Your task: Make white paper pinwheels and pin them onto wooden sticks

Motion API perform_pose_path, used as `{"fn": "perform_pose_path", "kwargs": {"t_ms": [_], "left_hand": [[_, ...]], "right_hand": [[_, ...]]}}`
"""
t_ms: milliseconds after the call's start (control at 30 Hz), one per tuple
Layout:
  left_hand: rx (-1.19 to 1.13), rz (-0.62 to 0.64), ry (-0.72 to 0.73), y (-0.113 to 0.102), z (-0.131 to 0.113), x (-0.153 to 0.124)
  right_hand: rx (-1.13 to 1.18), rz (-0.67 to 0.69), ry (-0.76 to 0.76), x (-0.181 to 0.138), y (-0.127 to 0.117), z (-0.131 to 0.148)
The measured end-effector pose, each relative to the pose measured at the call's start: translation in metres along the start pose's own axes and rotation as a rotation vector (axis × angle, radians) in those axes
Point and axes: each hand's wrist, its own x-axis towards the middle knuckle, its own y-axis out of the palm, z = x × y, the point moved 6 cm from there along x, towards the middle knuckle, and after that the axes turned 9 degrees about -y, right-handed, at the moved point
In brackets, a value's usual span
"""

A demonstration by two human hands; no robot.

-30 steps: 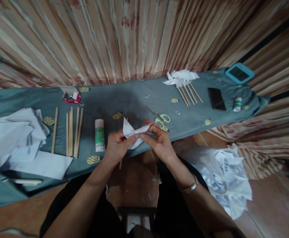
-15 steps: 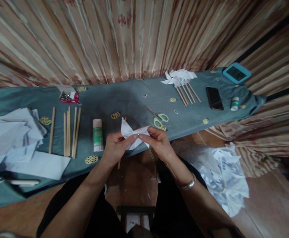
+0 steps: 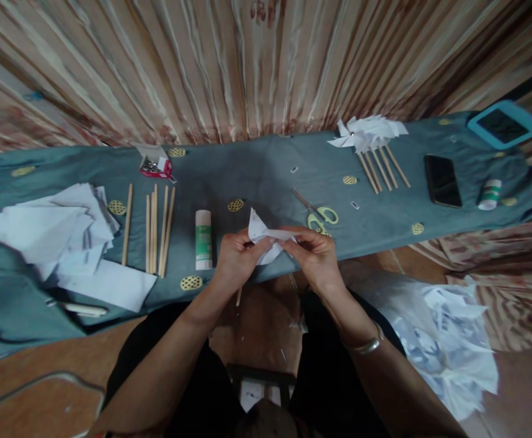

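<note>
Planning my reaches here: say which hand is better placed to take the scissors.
Right, likely: the right hand is close to the scissors; the left hand is farther off. Both hold the paper.

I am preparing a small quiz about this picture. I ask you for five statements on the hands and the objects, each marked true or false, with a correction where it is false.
1. The left hand and the right hand both hold the folded white paper. True.
2. The scissors are in the right hand. False: they lie on the cloth.
3. The red box is open. True.
4. The phone lies left of the pinwheels. False: it lies right of them.
5. A bracelet is on the left arm. False: it is on the right.
</note>
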Motion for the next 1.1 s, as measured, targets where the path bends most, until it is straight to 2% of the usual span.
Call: {"fn": "perform_pose_path", "kwargs": {"t_ms": [500,867,1100], "left_hand": [[-0.007,-0.058,-0.039,-0.003,0.003,0.008],[0.015,-0.065,0.045,-0.006,0.007,0.014],[-0.068,-0.058,-0.032,-0.004,0.007,0.014]], "right_hand": [[0.015,-0.050,0.022,0.008,0.003,-0.006],[0.016,-0.037,0.008,0.010,0.004,-0.007],[0.098,-0.039,0.052,0.009,0.007,-0.012]]}}
